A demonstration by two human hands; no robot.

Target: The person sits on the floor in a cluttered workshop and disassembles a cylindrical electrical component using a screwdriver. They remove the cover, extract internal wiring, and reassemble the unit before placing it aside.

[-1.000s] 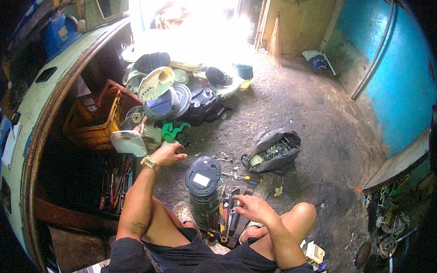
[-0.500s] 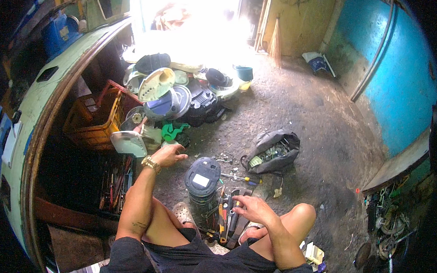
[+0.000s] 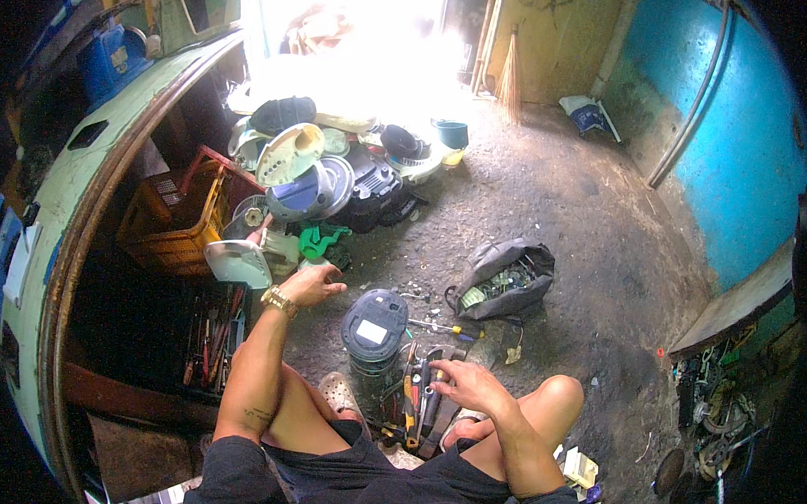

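My left hand (image 3: 312, 285) hangs relaxed with its fingers loosely apart, a gold watch (image 3: 279, 302) round the wrist. Nothing shows in its grasp. Just to its right, between my feet and the scrap pile, stands a dark round appliance (image 3: 374, 326) with a white label on its flat top. My right hand (image 3: 470, 385) is open above several hand tools on the floor, its fingertips over dark handles (image 3: 431, 400); whether they touch cannot be seen. Beside those handles lie pliers with orange and black grips (image 3: 412, 394). A yellow-handled screwdriver (image 3: 458, 331) lies beyond.
A black bag (image 3: 531, 296) full of small parts sits front right. Ahead left rises a pile of plastic appliance parts (image 3: 312, 191), beside an orange crate (image 3: 200, 218) and a green cloth-like piece (image 3: 319, 240). A bench (image 3: 141, 123) lines the left; metal parts (image 3: 722, 414) crowd the right.
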